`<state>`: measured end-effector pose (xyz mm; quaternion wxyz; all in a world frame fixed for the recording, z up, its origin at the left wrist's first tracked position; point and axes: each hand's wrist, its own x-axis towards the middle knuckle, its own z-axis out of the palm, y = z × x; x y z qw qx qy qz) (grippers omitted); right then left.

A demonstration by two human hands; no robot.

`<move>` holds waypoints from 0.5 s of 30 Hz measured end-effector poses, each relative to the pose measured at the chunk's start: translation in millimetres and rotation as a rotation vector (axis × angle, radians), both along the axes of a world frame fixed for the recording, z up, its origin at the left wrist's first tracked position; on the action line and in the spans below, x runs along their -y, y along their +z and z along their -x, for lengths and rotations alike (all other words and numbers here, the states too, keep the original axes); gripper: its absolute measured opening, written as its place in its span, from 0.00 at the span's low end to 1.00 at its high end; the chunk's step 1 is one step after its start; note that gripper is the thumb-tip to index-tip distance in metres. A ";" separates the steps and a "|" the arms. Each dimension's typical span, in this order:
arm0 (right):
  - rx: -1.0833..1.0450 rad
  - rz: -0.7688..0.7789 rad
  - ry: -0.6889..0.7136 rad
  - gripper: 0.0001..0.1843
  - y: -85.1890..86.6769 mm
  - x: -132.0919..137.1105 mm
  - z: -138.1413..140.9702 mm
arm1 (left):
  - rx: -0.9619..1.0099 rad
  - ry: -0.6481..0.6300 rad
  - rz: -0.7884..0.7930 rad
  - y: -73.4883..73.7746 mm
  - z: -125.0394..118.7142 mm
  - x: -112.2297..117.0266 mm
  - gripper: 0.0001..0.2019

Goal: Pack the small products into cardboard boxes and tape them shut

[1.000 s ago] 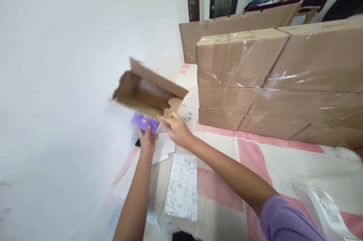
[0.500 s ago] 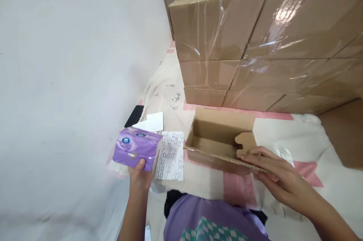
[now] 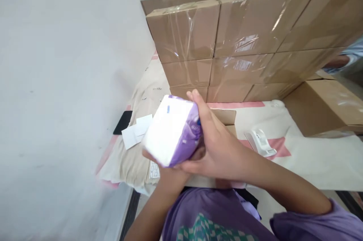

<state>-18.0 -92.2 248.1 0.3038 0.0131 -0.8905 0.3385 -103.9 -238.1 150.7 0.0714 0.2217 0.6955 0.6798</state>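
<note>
A soft purple and white packet (image 3: 172,131) is held up close in front of me by both hands. My left hand (image 3: 167,171) grips it from below, mostly hidden behind the packet. My right hand (image 3: 211,141) wraps over its right side, fingers closed on the purple end. Behind my right hand, part of the small open cardboard box (image 3: 225,117) shows on the table.
A wall of taped cardboard cartons (image 3: 241,44) stands at the back. A white tape dispenser (image 3: 259,142) lies to the right. White cards (image 3: 136,131) and a black phone (image 3: 123,122) lie at the left on the pink and cream cloth (image 3: 312,158). A white wall fills the left.
My right hand left the small box and joined my left hand on the purple packet, which rose and turned toward me. The view shifted slightly right.
</note>
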 end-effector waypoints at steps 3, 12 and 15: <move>-0.012 0.093 0.009 0.68 -1.9 -16.1 13.3 | -0.076 -0.106 -0.079 2.9 7.1 1.4 0.49; 0.043 0.440 0.131 0.54 -56.6 -70.2 34.7 | -0.271 -0.432 0.387 -8.1 50.5 16.5 0.12; 0.106 0.485 0.125 0.49 -77.7 -61.8 33.2 | -0.351 -0.470 0.453 -13.1 47.7 20.1 0.07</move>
